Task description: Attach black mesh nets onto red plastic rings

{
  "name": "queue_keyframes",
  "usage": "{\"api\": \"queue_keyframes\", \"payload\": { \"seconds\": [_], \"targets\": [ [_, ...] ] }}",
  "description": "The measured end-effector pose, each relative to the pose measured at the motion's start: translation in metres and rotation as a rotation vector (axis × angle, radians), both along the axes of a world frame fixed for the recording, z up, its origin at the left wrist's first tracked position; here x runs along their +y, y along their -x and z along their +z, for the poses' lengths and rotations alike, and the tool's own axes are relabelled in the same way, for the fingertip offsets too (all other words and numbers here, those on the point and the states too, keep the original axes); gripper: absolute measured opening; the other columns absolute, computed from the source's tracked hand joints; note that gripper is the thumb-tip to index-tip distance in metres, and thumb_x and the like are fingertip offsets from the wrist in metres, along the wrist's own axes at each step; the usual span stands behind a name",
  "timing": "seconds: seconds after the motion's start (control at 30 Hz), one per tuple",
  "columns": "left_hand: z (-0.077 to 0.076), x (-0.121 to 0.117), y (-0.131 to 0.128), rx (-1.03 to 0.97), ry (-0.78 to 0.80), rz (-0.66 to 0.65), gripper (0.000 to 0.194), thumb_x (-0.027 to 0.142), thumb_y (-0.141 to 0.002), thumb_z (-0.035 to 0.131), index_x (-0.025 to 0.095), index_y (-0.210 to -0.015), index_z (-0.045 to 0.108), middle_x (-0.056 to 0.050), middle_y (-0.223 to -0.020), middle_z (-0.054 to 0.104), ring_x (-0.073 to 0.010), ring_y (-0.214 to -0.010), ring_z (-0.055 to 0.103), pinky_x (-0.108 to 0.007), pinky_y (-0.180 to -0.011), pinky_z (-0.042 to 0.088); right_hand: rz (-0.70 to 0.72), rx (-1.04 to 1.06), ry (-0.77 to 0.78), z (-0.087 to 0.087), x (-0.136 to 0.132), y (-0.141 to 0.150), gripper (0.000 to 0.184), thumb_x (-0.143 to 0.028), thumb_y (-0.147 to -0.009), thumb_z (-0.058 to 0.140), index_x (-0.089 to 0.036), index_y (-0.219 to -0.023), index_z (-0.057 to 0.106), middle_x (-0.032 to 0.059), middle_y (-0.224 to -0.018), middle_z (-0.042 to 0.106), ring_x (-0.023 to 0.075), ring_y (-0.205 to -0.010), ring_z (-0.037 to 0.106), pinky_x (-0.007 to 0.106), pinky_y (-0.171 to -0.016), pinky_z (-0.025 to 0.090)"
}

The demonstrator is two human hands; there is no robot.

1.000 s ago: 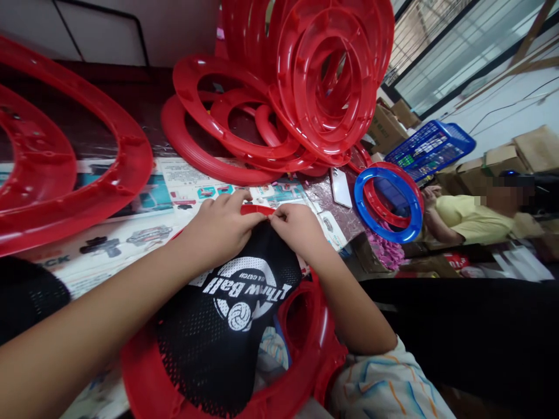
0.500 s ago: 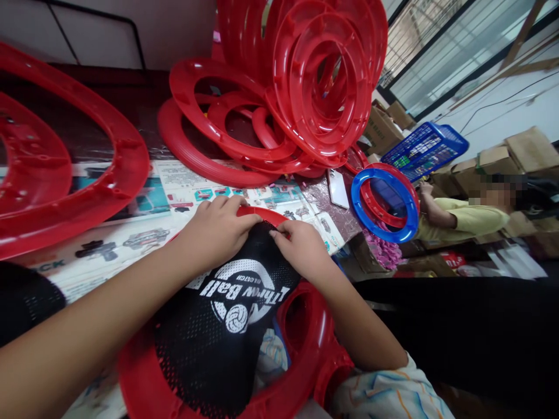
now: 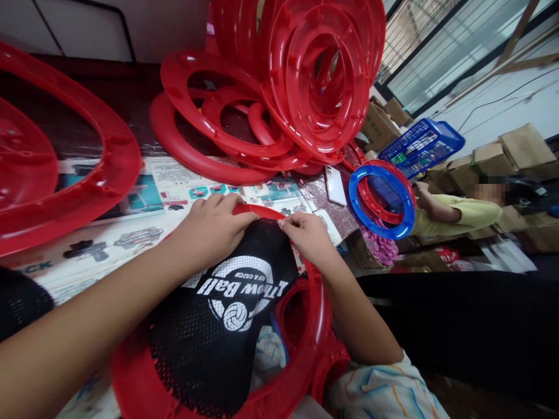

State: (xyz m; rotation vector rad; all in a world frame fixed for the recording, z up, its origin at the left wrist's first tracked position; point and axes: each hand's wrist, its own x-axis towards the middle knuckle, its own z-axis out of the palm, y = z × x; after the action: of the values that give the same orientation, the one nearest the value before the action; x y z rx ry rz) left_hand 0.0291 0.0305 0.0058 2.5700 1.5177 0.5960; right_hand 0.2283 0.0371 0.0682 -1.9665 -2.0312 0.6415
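Note:
A black mesh net (image 3: 262, 244) with white "Throw Ball" print and a ball logo lies across a large red plastic ring (image 3: 321, 314) close to my body. My left hand (image 3: 213, 227) grips the far rim, fingers over the outside and thumb on the net's top edge. Just to the right, my right hand (image 3: 308, 235) pinches the net's edge against the rim with thumb and forefinger. Along the left and far side the net lies over the ring. Its lower right edge hangs loose, leaving a gap where patterned cloth shows.
Red rings (image 3: 227, 145) are piled at the back, and more rings (image 3: 117, 157) stand at left. A white phone (image 3: 335, 186) lies near a blue ring (image 3: 353, 203). Printed sheets (image 3: 170, 192) cover the table. Beyond are a blue basket (image 3: 421, 148) and a person in yellow (image 3: 463, 215).
The net's top edge beside my right hand is now drawn out further right along the rim, and its print looks flatter. My left hand keeps its place on the rim.

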Motion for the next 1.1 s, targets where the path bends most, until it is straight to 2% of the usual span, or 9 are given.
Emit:
{"api": "queue_keyframes", "payload": {
  "seconds": [0.2, 0.63, 1.0, 1.1],
  "targets": [
    [-0.005, 0.0, 0.001, 0.005, 0.01, -0.003, 0.04, 0.032, -0.095, 0.039, 0.029, -0.126, 0.064, -0.017, -0.127, 0.056, -0.04, -0.107, 0.056, -0.053, -0.083, 0.048, 0.029, -0.003, 0.064, 0.0, 0.005, 0.0, 0.027, -0.024, -0.086, 0.059, -0.016, -0.06, 0.061, -0.0024, -0.055, 0.052, 0.0113, -0.056, 0.047, 0.025, -0.059, 0.031],
    [-0.007, -0.001, 0.001, 0.006, -0.026, 0.001, 0.04, 0.03, -0.095, 0.038, 0.028, -0.124, 0.065, -0.017, -0.126, 0.056, -0.0408, -0.104, 0.057, -0.054, -0.082, 0.049, 0.022, -0.026, 0.068, -0.003, 0.01, 0.001, 0.028, -0.024, -0.087, 0.058, -0.016, -0.06, 0.059, -0.0033, -0.053, 0.047, 0.0113, -0.056, 0.044, 0.025, -0.058, 0.029],
    [-0.007, -0.001, 0.001, 0.027, -0.018, -0.004, 0.039, 0.029, -0.095, 0.039, 0.026, -0.126, 0.063, -0.017, -0.129, 0.054, -0.0401, -0.109, 0.054, -0.053, -0.086, 0.048, 0.045, -0.062, 0.108, -0.003, 0.019, 0.002, 0.023, -0.023, -0.083, 0.061, -0.015, -0.063, 0.065, -0.0012, -0.055, 0.054, 0.0119, -0.057, 0.047, 0.025, -0.059, 0.032],
    [-0.002, -0.002, 0.0, 0.067, -0.005, 0.01, 0.041, 0.029, -0.096, 0.036, 0.024, -0.127, 0.062, -0.018, -0.127, 0.055, -0.0397, -0.107, 0.056, -0.052, -0.085, 0.048, 0.026, -0.074, 0.06, 0.003, 0.013, 0.004, 0.013, -0.02, -0.083, 0.061, -0.015, -0.073, 0.069, 0.0008, -0.066, 0.063, 0.0126, -0.063, 0.053, 0.025, -0.061, 0.034]
  ]
}}
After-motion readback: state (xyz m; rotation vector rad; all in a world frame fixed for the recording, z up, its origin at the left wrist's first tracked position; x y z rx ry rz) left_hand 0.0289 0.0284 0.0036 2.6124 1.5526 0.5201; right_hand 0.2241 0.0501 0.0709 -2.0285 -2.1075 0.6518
